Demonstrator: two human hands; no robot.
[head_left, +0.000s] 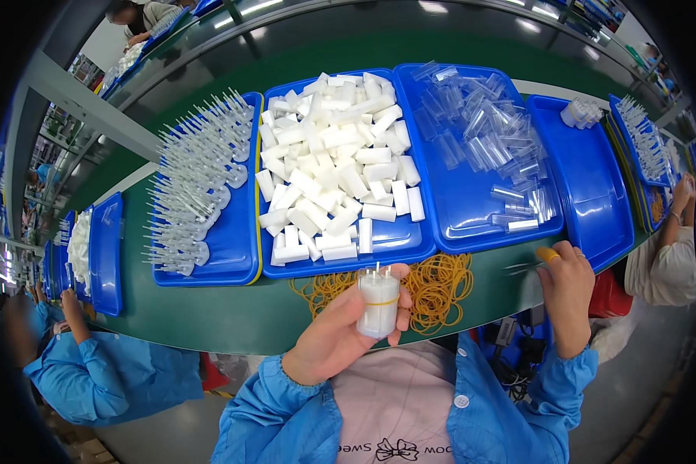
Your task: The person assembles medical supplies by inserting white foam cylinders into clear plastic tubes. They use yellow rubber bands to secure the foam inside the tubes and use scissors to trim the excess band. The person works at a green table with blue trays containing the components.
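The left hand (334, 334) rises from the lower edge, palm up, fingers and thumb wrapped around a white bundle (379, 301) bound by a yellow rubber band. The bundle stands upright, long axis vertical, thin tips pointing up, above the green counter's (232, 313) near edge. The right hand (566, 288), fingers curled together, pinches clear slender pieces (522, 267) at the blue tray's (472, 220) near edge. Loose rubber bands (437, 286) lie between them.

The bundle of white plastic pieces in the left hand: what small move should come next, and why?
Probably set the bundle of white plastic pieces down. A yellow rubber band already circles it in the left hand, and the right hand is away at the table edge.
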